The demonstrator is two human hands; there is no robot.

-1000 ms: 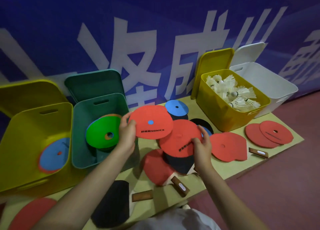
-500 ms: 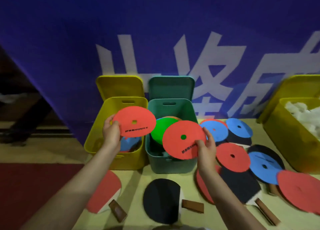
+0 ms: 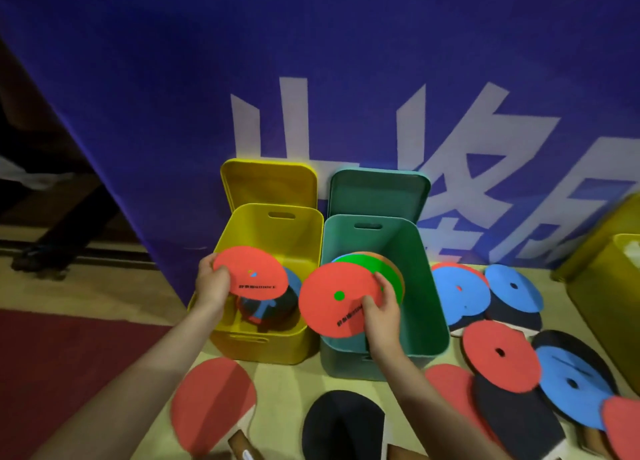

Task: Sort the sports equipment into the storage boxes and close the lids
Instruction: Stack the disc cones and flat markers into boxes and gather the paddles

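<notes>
Both discs brought lower vs 0.5 s ago, left red disc [image 3: 250, 277] pinched by left hand [image 3: 212, 286] over yellow box [image 3: 277, 347], face tilted toward viewer, right red disc [image 3: 337, 300] gripped by right hand [image 3: 381, 312] over green box [image 3: 427, 307], text running diag.

Both forearms bare; left hand [image 3: 212, 285], right hand [image 3: 380, 312] ungloved (no jewellery visible).

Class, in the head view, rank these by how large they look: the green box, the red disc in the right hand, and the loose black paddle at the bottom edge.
1. green box
2. red disc in the right hand and the black paddle: alike, paddle cut off, unranked.
</notes>
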